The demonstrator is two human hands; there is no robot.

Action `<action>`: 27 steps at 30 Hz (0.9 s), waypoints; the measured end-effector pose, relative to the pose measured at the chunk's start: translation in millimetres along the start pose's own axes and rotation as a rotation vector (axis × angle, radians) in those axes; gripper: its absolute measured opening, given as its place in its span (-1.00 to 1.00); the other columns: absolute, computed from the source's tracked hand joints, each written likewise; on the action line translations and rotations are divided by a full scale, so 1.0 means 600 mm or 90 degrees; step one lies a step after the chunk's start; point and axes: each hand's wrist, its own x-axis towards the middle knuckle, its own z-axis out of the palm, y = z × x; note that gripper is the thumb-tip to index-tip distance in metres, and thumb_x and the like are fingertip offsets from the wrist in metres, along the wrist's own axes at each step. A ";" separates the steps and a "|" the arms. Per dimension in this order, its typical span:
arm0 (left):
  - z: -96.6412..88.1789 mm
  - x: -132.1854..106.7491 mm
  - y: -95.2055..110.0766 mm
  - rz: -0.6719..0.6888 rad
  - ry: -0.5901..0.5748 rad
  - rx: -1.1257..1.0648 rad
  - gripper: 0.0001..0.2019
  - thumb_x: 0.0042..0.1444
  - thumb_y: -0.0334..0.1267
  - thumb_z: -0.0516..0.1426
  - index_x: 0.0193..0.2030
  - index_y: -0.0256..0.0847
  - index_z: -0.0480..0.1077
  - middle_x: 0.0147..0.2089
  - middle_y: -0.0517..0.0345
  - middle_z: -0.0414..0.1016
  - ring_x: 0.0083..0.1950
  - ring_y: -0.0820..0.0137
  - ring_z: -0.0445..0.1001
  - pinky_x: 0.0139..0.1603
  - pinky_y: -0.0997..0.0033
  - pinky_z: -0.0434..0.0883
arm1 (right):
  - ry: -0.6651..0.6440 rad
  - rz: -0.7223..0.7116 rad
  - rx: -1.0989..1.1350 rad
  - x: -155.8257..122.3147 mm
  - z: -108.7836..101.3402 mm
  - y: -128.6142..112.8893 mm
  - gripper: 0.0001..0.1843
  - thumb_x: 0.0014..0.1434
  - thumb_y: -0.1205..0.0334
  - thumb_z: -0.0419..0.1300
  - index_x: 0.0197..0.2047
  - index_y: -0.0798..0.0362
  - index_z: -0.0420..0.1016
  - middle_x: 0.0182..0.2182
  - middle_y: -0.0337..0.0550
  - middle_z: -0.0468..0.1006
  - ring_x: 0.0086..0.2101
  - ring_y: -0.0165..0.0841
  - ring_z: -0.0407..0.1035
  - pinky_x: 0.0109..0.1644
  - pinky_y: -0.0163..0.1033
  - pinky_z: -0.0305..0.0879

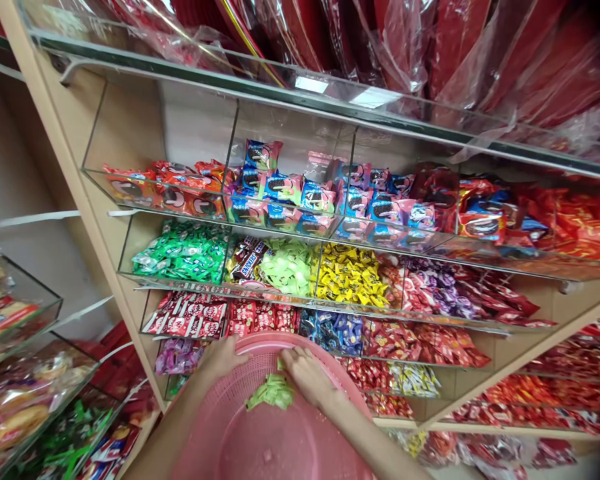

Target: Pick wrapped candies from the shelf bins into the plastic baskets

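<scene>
A pink plastic basket (267, 443) with a perforated wall is tilted in front of me, its far rim against the lower shelves. My left hand (224, 358) is closed over that rim on the left side. Inside the basket lies a small heap of candies in light green wrappers (273, 392). Above the heap, by the far rim, my right hand (304, 375) has its fingers curled, with a bit of green wrapper showing at the fingertips. On the shelf beyond, similar light green candies (289, 267) fill part of a compartment beside Snickers packs (251, 261).
Clear-fronted shelves hold green-wrapped sweets (183, 257), yellow-wrapped sweets (353, 277) and blue cookie packs (285, 189). A glass shelf edge (280, 83) crosses above, under red plastic-wrapped goods. A wooden upright (87, 207) stands at left, with more bins (35, 400) beyond it.
</scene>
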 end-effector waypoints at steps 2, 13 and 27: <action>-0.001 0.000 0.001 -0.001 -0.003 0.003 -0.46 -0.05 0.20 -0.01 -0.10 -0.19 0.36 -0.16 -0.09 0.54 -0.13 0.11 0.49 -0.25 0.33 0.33 | -0.020 0.001 -0.046 0.004 0.023 -0.004 -0.76 0.22 0.43 -0.06 -0.15 0.10 0.38 -0.26 -0.06 0.49 -0.19 -0.23 0.32 -0.12 -0.13 0.23; -0.009 -0.001 0.007 -0.003 -0.011 0.018 -0.49 -0.04 0.18 0.00 -0.14 -0.19 0.36 -0.16 -0.10 0.53 -0.13 0.11 0.49 -0.22 0.30 0.34 | -0.070 0.048 -0.023 -0.013 0.073 -0.013 -0.78 0.23 0.40 -0.03 -0.14 0.12 0.40 -0.22 -0.05 0.48 -0.15 -0.23 0.30 -0.12 -0.14 0.22; -0.020 -0.007 0.014 0.003 -0.014 0.018 -0.45 -0.05 0.21 -0.01 -0.10 -0.19 0.35 -0.15 -0.13 0.52 -0.12 0.08 0.48 -0.21 0.27 0.34 | -0.104 0.093 0.018 -0.021 0.076 -0.021 -0.70 0.20 0.49 -0.08 -0.11 0.12 0.41 -0.18 -0.02 0.48 -0.12 -0.23 0.31 -0.10 -0.17 0.22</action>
